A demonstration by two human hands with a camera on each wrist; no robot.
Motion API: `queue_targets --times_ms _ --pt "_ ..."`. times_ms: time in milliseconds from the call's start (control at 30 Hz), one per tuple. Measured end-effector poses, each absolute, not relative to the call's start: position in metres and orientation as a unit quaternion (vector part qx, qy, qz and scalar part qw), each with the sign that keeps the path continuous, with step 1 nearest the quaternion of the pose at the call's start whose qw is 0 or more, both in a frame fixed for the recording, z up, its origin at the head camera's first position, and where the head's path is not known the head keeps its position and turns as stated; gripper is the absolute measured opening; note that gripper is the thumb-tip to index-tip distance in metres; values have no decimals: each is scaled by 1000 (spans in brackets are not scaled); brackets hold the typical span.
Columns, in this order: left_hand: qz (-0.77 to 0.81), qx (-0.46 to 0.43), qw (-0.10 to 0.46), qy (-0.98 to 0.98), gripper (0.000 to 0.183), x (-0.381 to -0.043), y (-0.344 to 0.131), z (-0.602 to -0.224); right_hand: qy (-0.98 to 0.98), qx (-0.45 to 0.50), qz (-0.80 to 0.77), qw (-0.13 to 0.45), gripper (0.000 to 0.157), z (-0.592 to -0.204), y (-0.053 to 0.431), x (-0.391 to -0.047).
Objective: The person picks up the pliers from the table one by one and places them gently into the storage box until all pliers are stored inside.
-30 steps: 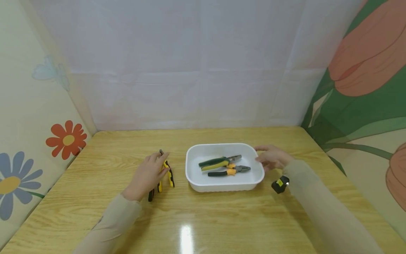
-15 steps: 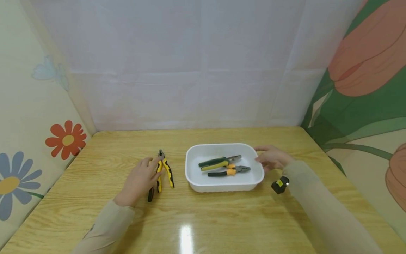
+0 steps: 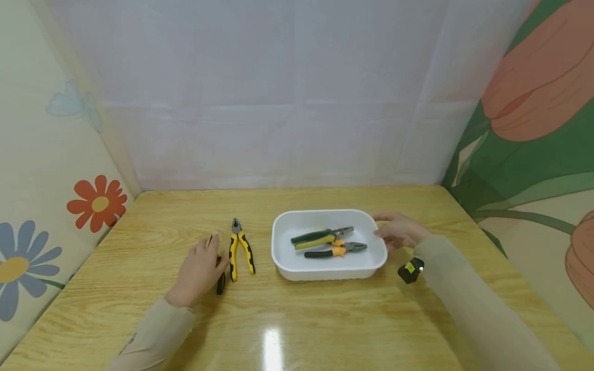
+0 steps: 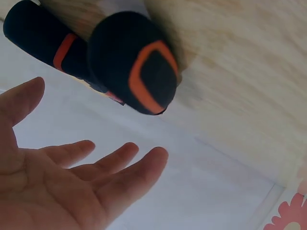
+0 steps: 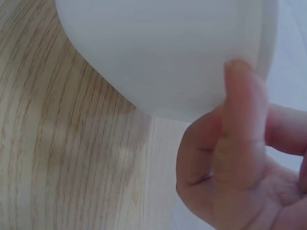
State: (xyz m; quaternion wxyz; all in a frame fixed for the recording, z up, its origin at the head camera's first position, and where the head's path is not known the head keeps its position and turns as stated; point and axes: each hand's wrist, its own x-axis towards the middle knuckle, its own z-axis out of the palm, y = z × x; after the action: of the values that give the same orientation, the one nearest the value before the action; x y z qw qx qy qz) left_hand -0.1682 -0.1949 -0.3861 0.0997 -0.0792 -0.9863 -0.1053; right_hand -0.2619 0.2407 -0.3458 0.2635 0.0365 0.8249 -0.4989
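Black-and-red tool (image 3: 220,284): on the left half of the desk (image 3: 352,319), closest of the tools to the front edge; two thick handles show, the working end mostly hidden. Handles look rubbery and grippy, the whole probably stiff and head-heavy; best taken across both handles near the pivot.
Left hand (image 3: 197,270): beside and partly over that tool, fingers and thumb spread apart, nothing held; the left wrist view shows no fingertip on the handles.
Tape measure (image 3: 408,270), by its look: toward the desk's right edge, black with a yellow label; likely dense, easiest by its sides.
Yellow-black pliers (image 3: 250,257): just right of the first tool, handles splayed toward the front edge; may scissor if lifted by one handle, so gather both.
White tray (image 3: 325,269): mid-desk; seems light, smooth plastic, apt to slide, and the rim offers the surest hold.
Orange-black pliers (image 3: 337,251) and green-yellow pliers (image 3: 315,239): inside the tray, touching, noses toward the right edge; their weight should steady it.
Right hand (image 3: 399,232): at the tray's right end, bent fingers holding it just under the rim.
Pale cloth (image 3: 292,103): hangs behind the desk's far edge.
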Motion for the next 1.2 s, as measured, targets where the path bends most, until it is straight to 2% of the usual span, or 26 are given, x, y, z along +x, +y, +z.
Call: queue_targets --times_ms 267,533,867,1067,1200 --pt "-113 -51 -15 -992 80 -168 -197 -387 830 43 -490 261 67 -347 241 -263" --pt "-138 -44 -86 -986 100 -171 -200 -385 831 39 -489 261 67 -348 242 -263" --pt "-172 -18 -163 -971 102 -176 -201 -375 825 38 -499 264 66 -348 239 -262" --pt "-164 -15 -202 -966 88 -183 -204 -371 826 39 -497 263 68 -350 240 -264" --pt "-154 -19 -204 -967 83 -185 -206 -371 824 38 -500 263 68 -349 241 -264"
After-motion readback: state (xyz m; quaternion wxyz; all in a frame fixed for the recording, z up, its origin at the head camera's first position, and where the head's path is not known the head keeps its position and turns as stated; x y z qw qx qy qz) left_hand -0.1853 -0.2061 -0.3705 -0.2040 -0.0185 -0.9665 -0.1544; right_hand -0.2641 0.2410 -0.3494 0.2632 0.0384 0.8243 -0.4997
